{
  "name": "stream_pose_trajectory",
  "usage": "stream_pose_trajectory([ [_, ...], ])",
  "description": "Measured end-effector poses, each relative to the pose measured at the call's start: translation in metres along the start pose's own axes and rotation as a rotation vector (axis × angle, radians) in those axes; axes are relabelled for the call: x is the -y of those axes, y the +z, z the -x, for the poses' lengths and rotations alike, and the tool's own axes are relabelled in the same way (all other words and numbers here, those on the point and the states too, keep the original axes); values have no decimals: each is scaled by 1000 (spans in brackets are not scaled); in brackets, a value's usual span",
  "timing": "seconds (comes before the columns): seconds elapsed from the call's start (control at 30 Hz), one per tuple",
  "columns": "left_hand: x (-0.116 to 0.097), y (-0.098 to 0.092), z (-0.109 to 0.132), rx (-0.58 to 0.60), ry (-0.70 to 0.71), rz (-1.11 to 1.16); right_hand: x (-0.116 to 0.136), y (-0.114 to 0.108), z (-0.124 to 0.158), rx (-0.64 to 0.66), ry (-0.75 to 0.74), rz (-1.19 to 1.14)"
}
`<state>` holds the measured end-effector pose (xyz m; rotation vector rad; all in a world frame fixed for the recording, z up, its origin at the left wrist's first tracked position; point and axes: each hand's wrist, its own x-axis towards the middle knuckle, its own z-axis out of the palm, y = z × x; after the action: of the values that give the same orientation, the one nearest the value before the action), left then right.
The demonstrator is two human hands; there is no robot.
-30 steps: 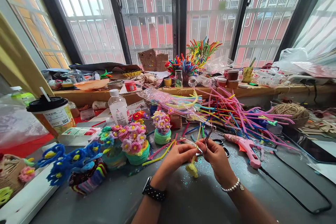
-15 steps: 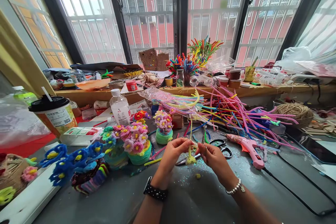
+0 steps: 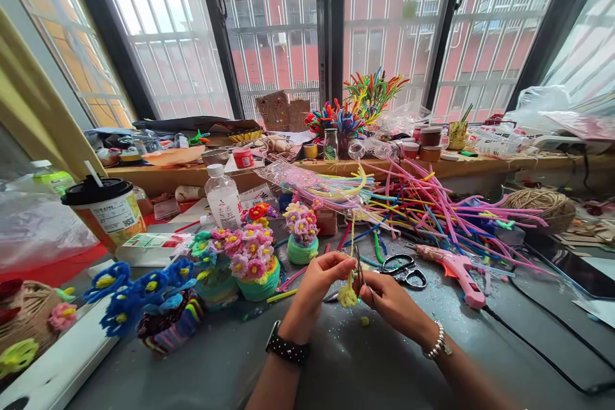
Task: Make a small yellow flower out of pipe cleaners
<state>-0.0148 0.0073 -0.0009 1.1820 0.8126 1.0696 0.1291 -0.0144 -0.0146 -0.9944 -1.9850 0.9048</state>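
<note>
My left hand (image 3: 324, 282), a dark watch on its wrist, pinches a yellow pipe cleaner (image 3: 353, 237) between thumb and fingertips. One end stands straight up above the fingers; at the lower end a fuzzy yellow bunch (image 3: 348, 295) hangs over the table. Close beside it, my right hand (image 3: 387, 301), wearing a beaded bracelet, is closed on a slim dark metal tool (image 3: 359, 266) that points upward. The tool looks like tweezers or narrow scissors; the fingers partly hide it. Its upper part is right beside the left fingertips and the yellow stem. Whether they touch I cannot tell.
Black-handled scissors (image 3: 401, 266) and a pink glue gun (image 3: 456, 272) with its cord lie to the right. Pipe-cleaner flower pots (image 3: 257, 278) stand left, near a bottle (image 3: 222, 198) and a cup (image 3: 108, 211). Loose pipe cleaners (image 3: 446, 211) pile up behind. Glitter dots the grey table.
My right hand has moved slightly left and lower, bringing the metal tool against or beside the yellow stem. The left hand keeps its pinch. The view has shifted a little.
</note>
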Motion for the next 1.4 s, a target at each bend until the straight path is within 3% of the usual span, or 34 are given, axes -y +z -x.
stream_pose_trajectory([
  [0.3, -6, 4, 3, 69, -52, -84, -1, 0, -2, -63, 37, 27],
  [1.1, -4, 3, 2, 27, -32, -93, -3, -1, -1, -228, 102, 8],
  [1.27, -3, 2, 1, 23, -10, -98, -5, -1, -2, -212, 123, -31],
  [1.4, -3, 2, 1, 31, 2, -118, -5, 1, -2, -191, 198, -219],
])
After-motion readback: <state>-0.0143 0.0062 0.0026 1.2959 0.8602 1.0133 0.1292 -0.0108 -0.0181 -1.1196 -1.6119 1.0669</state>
